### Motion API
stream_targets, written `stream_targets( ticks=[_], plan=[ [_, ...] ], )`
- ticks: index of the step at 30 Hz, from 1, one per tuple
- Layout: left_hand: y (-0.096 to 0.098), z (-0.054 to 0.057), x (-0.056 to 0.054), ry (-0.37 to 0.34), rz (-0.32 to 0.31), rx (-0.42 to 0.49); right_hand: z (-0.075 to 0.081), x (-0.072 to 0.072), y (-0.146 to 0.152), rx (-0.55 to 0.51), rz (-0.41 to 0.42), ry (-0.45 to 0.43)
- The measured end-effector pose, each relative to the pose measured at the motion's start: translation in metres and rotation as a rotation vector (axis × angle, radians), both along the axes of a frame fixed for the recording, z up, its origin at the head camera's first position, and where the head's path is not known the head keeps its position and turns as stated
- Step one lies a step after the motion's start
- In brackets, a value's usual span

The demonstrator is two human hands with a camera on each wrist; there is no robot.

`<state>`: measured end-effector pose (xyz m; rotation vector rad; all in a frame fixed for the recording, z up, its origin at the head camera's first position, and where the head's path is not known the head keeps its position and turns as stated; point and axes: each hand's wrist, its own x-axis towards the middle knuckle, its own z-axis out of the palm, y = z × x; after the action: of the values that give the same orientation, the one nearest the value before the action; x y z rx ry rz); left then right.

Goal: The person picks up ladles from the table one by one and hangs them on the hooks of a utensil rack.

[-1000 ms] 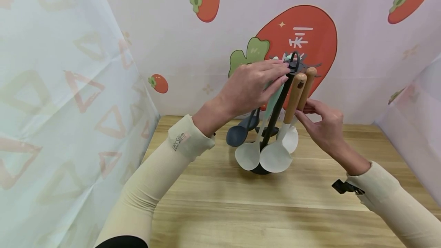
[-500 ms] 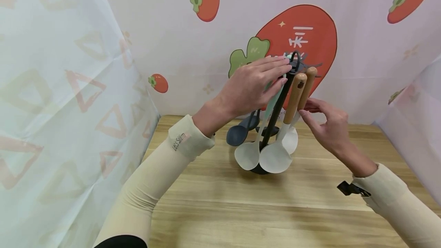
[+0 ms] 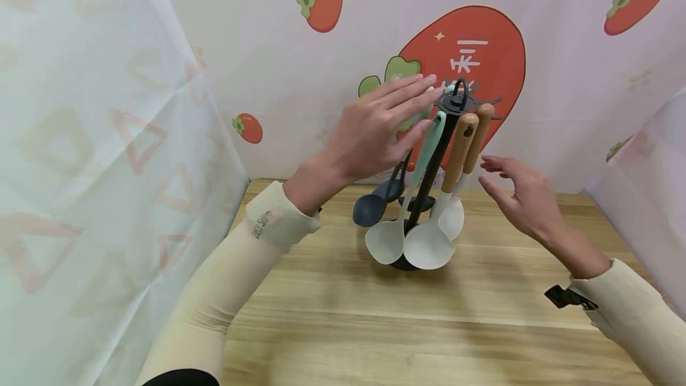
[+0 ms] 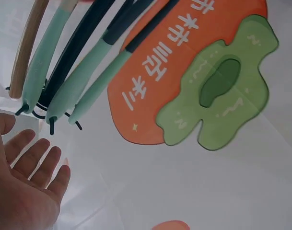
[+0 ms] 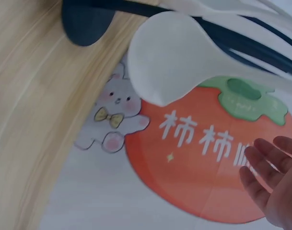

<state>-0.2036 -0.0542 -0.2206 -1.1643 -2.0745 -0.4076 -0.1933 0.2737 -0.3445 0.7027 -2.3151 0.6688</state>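
Note:
A black utensil stand [image 3: 454, 103] with a looped top stands on the table, several utensils hanging around its pole. A white ladle [image 3: 429, 247] with a wooden handle hangs at the front, and another wooden-handled white utensil [image 3: 452, 219] hangs behind it. To their left hangs a white ladle with a mint handle [image 3: 430, 145]; dark blue spoons [image 3: 368, 210] hang farther left. My left hand [image 3: 370, 127], fingers straight, is just left of the stand's top. My right hand [image 3: 527, 198] is apart from the wooden handles, on their right, fingers loosely bent around nothing.
The wooden table [image 3: 343, 326] reaches to a white backdrop [image 3: 268, 46] printed with persimmons. A patterned white sheet [image 3: 91, 153] closes the left side, and another sheet [image 3: 659, 177] borders the right.
My right hand has let go near the rear wooden handle and drawn back right. My left hand has moved left, off the stand's top. The utensils hang nearly as before.

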Motion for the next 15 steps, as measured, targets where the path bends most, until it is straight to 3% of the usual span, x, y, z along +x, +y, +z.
stream_targets(
  ticks=[9, 15],
  plan=[
    [-0.044, -0.024, -0.009, -0.054, 0.139, 0.0, -0.004, -0.001, 0.022, 0.13, -0.117, -0.213],
    [-0.066, -0.044, -0.015, -0.196, 0.293, -0.132, -0.012, -0.006, 0.031, 0.201, -0.138, -0.25]
  ],
)
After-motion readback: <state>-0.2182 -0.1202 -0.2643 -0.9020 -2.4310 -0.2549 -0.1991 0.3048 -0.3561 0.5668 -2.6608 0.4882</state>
